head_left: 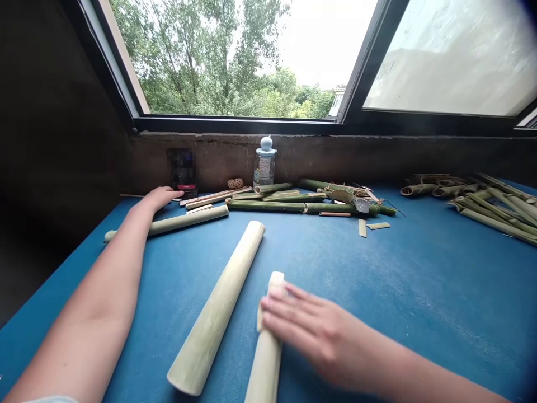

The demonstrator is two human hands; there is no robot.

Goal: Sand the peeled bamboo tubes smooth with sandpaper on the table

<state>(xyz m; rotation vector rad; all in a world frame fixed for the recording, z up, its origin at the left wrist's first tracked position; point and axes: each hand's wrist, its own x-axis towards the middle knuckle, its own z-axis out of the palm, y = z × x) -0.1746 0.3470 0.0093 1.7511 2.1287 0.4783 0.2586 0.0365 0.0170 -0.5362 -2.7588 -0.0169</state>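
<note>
Background: an open window (235, 61) spans the top of the frame, with leafy trees (210, 61) beyond it and a rough concrete wall (335, 159) beneath its sill.

Surface: a blue counter (390, 291) fills the lower frame and runs back to that wall.

Right hand (319, 330): lower centre, open and flat, fingers close together, lying across the top end of a pale peeled bamboo piece (265, 347). It rests on the piece and does not appear to wrap around it.

Peeled piece: under those fingers, running down past the bottom edge of the frame.

Nearby tube: a thicker peeled bamboo tube (216, 308) lies on a diagonal just left of the right hand, apart from it and untouched.

Left hand (157, 198): left of centre, open, fingers together, resting near the back of the counter and holding nothing.

Left forearm: reaches up from the lower left corner and crosses a third pale bamboo tube (188, 220), with the hand just beyond that tube.

Back of the counter: green bamboo lengths (302, 207) lie heaped at upper centre, with two short flat bamboo strips (369, 226) just in front. A glass jar (265, 165), a ball of twine (235, 183) and a phone (182, 170) sit by the wall.

Far right: a pile of cut green bamboo pieces (495, 210) sits at the upper right, well apart from both hands.
</note>
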